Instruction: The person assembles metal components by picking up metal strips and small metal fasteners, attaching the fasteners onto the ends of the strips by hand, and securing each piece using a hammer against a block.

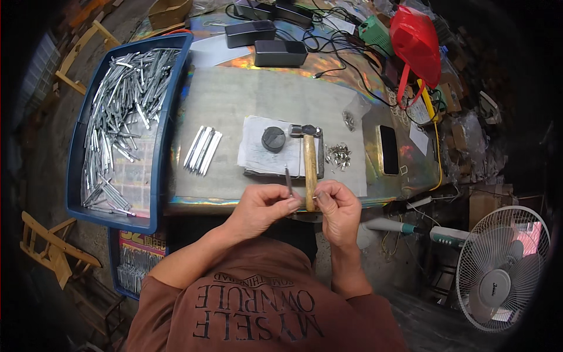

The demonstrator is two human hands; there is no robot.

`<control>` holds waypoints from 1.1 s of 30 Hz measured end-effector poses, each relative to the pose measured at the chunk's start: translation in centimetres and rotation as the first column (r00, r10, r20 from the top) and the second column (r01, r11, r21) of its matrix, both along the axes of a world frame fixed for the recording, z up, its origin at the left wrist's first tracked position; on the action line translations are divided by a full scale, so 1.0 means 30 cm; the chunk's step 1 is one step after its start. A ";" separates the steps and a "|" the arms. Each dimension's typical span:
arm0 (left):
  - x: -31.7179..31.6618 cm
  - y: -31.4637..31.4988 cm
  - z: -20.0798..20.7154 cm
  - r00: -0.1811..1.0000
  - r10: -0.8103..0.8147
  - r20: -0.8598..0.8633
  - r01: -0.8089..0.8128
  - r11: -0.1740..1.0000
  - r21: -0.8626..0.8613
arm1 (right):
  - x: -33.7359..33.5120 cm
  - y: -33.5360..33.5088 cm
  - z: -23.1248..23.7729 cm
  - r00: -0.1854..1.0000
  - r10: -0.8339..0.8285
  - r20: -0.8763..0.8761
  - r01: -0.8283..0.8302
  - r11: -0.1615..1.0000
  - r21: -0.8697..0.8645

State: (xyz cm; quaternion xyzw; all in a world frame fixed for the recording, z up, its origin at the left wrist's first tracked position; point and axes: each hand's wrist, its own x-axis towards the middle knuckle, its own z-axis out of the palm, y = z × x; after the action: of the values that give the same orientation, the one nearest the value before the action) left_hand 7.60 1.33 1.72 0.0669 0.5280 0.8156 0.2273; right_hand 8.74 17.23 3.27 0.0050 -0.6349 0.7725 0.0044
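Observation:
My left hand (261, 206) is closed in a pinch on a slim metal strip (288, 178), which points up and away from me. Close by on the right, my right hand (339, 212) pinches a tiny metal piece too small to name. Between them reaches the wooden handle of a hammer (310, 164); its head rests on a paper-covered slab (251, 156). A dark round block (273, 139) sits on that paper. Several silvery strips (203, 151) lie in a row left of the slab, and a small pile of metal bits (339, 156) is on its right.
A blue tray (157, 176) full of loose metal strips stands at the left. Toward the right lie a clear bag of small parts (350, 119) and a phone (387, 150). Dark boxes (280, 54), cables and a red bag (415, 47) crowd the back. A fan (503, 270) stands right.

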 end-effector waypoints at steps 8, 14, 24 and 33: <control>0.011 -0.006 -0.030 0.994 -0.023 0.105 0.012 0.994 0.105 | 0.016 -0.062 -0.044 0.964 -0.034 -0.263 0.118 0.943 0.312; 0.014 -0.019 -0.035 0.989 0.020 0.149 -0.042 0.988 0.147 | 0.018 -0.088 -0.025 0.878 0.040 -0.477 0.278 0.768 0.576; 0.011 -0.032 -0.058 0.999 0.028 0.043 -0.031 0.997 0.071 | -0.005 -0.067 0.017 0.930 0.222 -0.293 0.048 0.718 0.694; 0.006 -0.050 -0.032 0.996 0.039 0.078 -0.040 0.999 0.007 | -0.005 -0.063 -0.005 0.979 0.202 -0.039 -0.131 0.757 0.641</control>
State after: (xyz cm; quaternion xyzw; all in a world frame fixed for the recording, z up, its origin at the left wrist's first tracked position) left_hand 7.77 -0.18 0.77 0.0257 0.5166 0.8240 0.2312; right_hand 8.59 15.34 3.13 0.1031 -0.8541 0.5087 -0.0327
